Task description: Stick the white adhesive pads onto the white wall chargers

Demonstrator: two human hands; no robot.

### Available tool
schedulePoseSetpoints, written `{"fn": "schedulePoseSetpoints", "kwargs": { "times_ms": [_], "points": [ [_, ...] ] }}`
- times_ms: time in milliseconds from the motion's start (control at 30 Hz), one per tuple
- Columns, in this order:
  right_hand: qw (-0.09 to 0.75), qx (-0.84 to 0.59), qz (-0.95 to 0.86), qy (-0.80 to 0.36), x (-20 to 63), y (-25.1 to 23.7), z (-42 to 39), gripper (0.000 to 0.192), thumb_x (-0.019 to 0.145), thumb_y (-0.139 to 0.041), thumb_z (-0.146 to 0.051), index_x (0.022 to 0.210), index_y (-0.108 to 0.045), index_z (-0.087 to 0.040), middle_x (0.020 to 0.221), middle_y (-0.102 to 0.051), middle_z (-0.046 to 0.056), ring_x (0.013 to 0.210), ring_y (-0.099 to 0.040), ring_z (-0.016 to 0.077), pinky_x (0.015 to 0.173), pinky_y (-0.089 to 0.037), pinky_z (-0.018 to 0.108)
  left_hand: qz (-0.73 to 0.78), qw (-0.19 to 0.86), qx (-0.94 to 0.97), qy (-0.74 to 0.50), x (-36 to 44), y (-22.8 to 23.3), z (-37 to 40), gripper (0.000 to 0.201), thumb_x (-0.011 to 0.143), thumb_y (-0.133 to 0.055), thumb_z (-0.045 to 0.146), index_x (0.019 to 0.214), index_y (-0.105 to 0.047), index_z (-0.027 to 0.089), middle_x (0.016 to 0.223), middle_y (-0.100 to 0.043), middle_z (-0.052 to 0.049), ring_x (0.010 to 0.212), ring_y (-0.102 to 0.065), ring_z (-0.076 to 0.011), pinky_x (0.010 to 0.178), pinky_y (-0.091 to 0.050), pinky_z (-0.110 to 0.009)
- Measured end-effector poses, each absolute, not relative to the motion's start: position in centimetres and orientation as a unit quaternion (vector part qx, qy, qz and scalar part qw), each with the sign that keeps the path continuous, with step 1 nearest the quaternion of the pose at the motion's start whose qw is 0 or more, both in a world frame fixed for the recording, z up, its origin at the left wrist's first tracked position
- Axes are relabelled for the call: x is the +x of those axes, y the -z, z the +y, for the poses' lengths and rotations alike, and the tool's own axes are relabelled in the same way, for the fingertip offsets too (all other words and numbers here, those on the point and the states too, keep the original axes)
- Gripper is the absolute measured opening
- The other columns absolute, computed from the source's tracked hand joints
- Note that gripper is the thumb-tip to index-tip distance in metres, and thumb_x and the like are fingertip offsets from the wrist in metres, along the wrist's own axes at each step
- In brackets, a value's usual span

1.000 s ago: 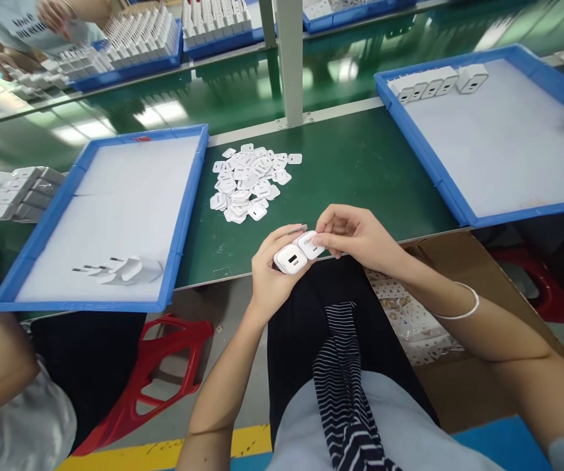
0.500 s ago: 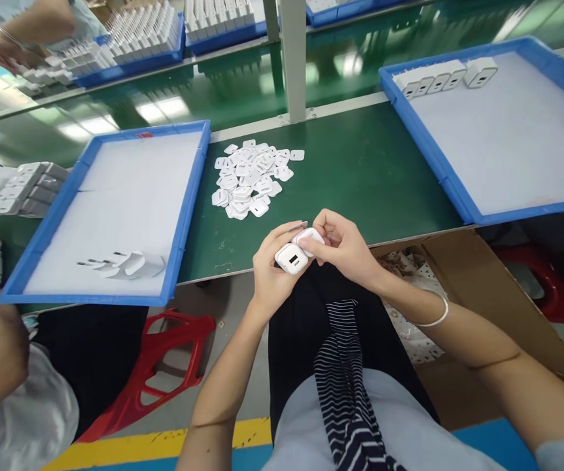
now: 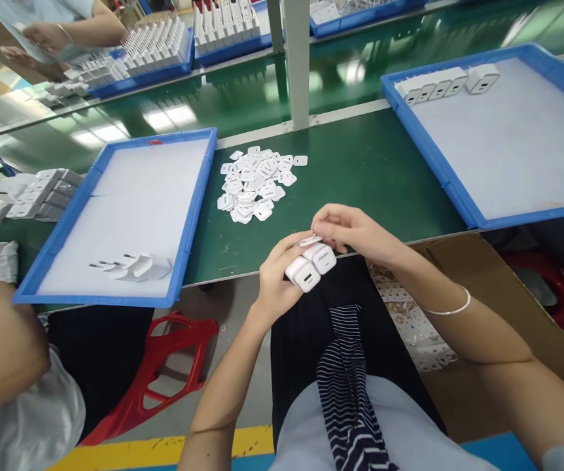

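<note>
My left hand is wrapped round two white charger bodies held side by side. The lower charger shows a dark port slot in its end face. The other charger has a plain end face with small grey print. A thin white cover plate rests at the fingertips of my left hand, just above the chargers. My right hand is closed in a pinch at that plate's edge, its fingertips partly hidden. On the green bench beyond lies a pile of similar white cover plates.
A blue-rimmed tray on the left holds a few white plug parts. Another blue tray, right, holds a row of chargers. A metal post rises behind the pile. Co-workers sit at left and across the bench.
My right thumb has come off the second charger's end face, baring its print. The right fingers have moved up to the loose cover plate. Both chargers have shifted slightly right and down.
</note>
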State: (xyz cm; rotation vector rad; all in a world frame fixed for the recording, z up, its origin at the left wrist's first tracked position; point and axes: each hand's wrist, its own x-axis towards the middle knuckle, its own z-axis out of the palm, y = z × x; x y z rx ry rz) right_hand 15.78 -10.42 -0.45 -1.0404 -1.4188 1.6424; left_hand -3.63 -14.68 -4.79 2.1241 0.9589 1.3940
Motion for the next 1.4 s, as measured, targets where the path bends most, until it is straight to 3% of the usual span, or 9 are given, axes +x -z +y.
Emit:
{"fn": "schedulePoseSetpoints", "kwargs": {
  "times_ms": [100, 233, 367, 500, 667, 867, 1100, 1267, 1400],
  "points": [
    [0.270, -0.368, -0.567, -0.685, 16.6, -0.3, -9.5, 0.028, 0.073, -0.086, -0.035, 0.087, -0.070, -0.016, 0.076, -0.068, 0.000, 0.065, -0.059, 0.0103, 0.053, -0.046, 0.021, 0.307, 0.141, 0.814, -0.473, -4.1, 4.9, -15.2, 0.047, 0.087, -0.068, 0.013, 0.132, -0.058, 0.023, 0.133, -0.064, -0.015, 0.119, -0.067, -0.0250, 0.097, -0.060, -0.041],
    [0.248, -0.344, -0.523, -0.739, 17.2, -0.3, -9.0, 0.027, 0.072, -0.085, -0.023, 0.096, -0.074, -0.015, 0.082, -0.073, 0.002, 0.069, -0.065, 0.0111, 0.065, -0.056, 0.024, 0.281, 0.082, 0.856, -0.425, -4.4, 5.0, -15.7, 0.049, 0.088, -0.065, 0.010, 0.135, -0.053, 0.016, 0.136, -0.062, -0.020, 0.126, -0.063, -0.0282, 0.099, -0.061, -0.040],
    [0.225, -0.354, -0.506, -0.753, 18.2, -0.3, -8.8, 0.034, 0.068, -0.086, -0.020, 0.100, -0.076, -0.016, 0.078, -0.073, 0.001, 0.066, -0.066, 0.0117, 0.061, -0.056, 0.024, 0.275, 0.047, 0.876, -0.395, -4.5, 4.8, -15.7, 0.039, 0.090, -0.062, 0.011, 0.128, -0.054, 0.014, 0.135, -0.063, -0.021, 0.120, -0.067, -0.0287, 0.088, -0.064, -0.035],
    [0.215, -0.396, -0.520, -0.725, 19.6, -0.9, -8.8, 0.024, 0.067, -0.087, -0.023, 0.088, -0.078, -0.015, 0.074, -0.073, 0.004, 0.061, -0.065, 0.0132, 0.056, -0.055, 0.025, 0.288, 0.011, 0.863, -0.415, -5.0, 4.9, -15.5, 0.032, 0.091, -0.061, 0.011, 0.122, -0.057, 0.015, 0.133, -0.065, -0.020, 0.119, -0.068, -0.0285, 0.090, -0.063, -0.035],
    [0.316, -0.468, -0.535, -0.628, 19.5, -1.5, -10.8, 0.019, 0.072, -0.084, -0.025, 0.082, -0.069, -0.018, 0.074, -0.071, 0.002, 0.064, -0.066, 0.0138, 0.060, -0.058, 0.026, 0.325, -0.002, 0.839, -0.437, -4.6, 4.8, -15.5, 0.036, 0.088, -0.062, 0.007, 0.124, -0.057, 0.014, 0.133, -0.065, -0.019, 0.122, -0.066, -0.0271, 0.096, -0.061, -0.037],
    [0.470, -0.510, -0.569, -0.442, 18.1, -2.3, -14.2, 0.014, 0.075, -0.083, -0.020, 0.083, -0.072, -0.021, 0.082, -0.076, 0.001, 0.078, -0.073, 0.0176, 0.073, -0.060, 0.029, 0.443, 0.200, 0.720, -0.495, -2.9, 3.3, -15.9, 0.037, 0.081, -0.077, 0.015, 0.116, -0.068, 0.020, 0.122, -0.069, -0.011, 0.111, -0.069, -0.0223, 0.098, -0.059, -0.038],
    [0.515, -0.455, -0.548, -0.477, 17.1, -2.4, -15.2, 0.013, 0.074, -0.085, -0.014, 0.072, -0.075, -0.022, 0.077, -0.073, -0.001, 0.074, -0.066, 0.0125, 0.066, -0.054, 0.023, 0.464, 0.172, 0.698, -0.518, -2.4, 2.9, -15.8, 0.037, 0.079, -0.079, 0.015, 0.115, -0.070, 0.020, 0.121, -0.069, -0.010, 0.110, -0.069, -0.0226, 0.096, -0.059, -0.040],
    [0.516, -0.374, -0.429, -0.640, 15.6, -1.5, -15.6, 0.018, 0.067, -0.089, -0.011, 0.071, -0.076, -0.021, 0.068, -0.071, -0.003, 0.061, -0.065, 0.0088, 0.059, -0.055, 0.019, 0.463, 0.147, 0.702, -0.520, -2.4, 3.1, -15.8, 0.038, 0.079, -0.078, 0.015, 0.116, -0.069, 0.018, 0.122, -0.069, -0.012, 0.111, -0.068, -0.0229, 0.096, -0.059, -0.040],
    [0.510, -0.346, -0.369, -0.696, 14.3, -0.7, -16.0, 0.016, 0.068, -0.089, -0.012, 0.072, -0.076, -0.021, 0.065, -0.071, -0.003, 0.057, -0.067, 0.0090, 0.057, -0.056, 0.019, 0.456, 0.134, 0.707, -0.523, -2.3, 3.2, -15.9, 0.037, 0.081, -0.078, 0.021, 0.116, -0.068, 0.017, 0.123, -0.068, -0.013, 0.111, -0.068, -0.0241, 0.095, -0.060, -0.040]
  ]
}}
